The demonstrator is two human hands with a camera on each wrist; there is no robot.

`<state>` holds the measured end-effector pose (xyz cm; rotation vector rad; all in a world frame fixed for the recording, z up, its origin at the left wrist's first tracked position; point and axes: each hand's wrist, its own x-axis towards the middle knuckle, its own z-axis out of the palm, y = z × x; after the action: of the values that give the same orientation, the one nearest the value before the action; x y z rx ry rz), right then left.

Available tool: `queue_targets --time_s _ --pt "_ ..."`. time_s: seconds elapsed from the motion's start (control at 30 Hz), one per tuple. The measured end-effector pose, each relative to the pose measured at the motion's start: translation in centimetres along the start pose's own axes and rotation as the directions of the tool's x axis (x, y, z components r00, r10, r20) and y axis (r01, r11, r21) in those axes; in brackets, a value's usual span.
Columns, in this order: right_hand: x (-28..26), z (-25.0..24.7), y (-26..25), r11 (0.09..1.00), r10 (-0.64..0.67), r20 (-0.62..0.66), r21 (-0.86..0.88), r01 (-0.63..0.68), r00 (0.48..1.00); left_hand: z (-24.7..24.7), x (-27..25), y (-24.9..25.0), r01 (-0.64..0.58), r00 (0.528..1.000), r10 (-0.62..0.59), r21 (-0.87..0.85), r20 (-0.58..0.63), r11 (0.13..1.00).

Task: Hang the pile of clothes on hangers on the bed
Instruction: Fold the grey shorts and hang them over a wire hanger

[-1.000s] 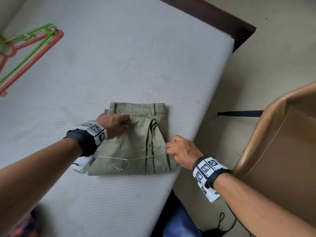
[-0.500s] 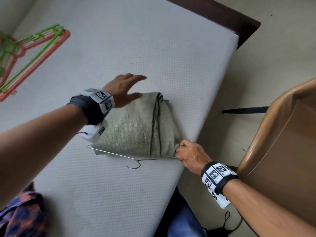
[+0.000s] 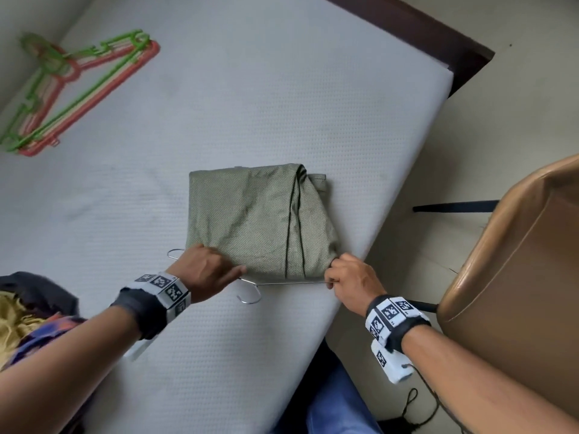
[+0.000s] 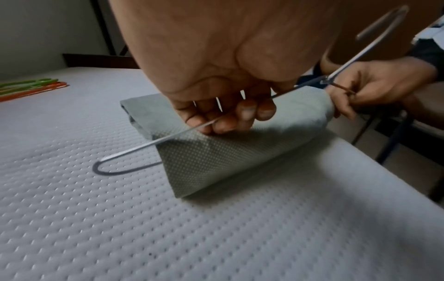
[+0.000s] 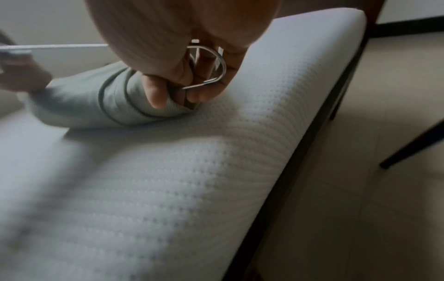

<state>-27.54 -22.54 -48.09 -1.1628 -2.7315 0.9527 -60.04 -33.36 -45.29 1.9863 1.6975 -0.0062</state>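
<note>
Item: green trousers, folded over a wire hanger, lay near the bed's right edge. Left hand pinched the hanger's wire; right hand curled round its right end, likely steadying the fold. Spare plastic hangers lay at the far left corner.

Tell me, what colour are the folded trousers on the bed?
Olive green trousers, finely dotted; clearest in the head view.
</note>
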Motion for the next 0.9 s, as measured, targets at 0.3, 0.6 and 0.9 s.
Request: queue_targets --time_s 0.3,0.6,0.9 --pt "0.3 -6.4 -4.2 0.988 0.090 -0.356 0.153 -0.037 0.930 -10.3 -1.4 2.6 0.203 0.935 -0.273 -0.290 -0.226 0.935" --pt "2.1 -26.0 -19.4 0.937 0.009 -0.192 0.344 0.059 0.981 -30.0 -9.0 7.3 0.162 0.782 -0.347 -0.368 -0.519 0.916" --pt "2.4 -38.3 -39.3 0.825 -0.300 -0.022 0.496 0.271 0.954 -48.5 -25.2 11.5 0.347 0.458 -0.521 -0.395 -0.720 0.851"
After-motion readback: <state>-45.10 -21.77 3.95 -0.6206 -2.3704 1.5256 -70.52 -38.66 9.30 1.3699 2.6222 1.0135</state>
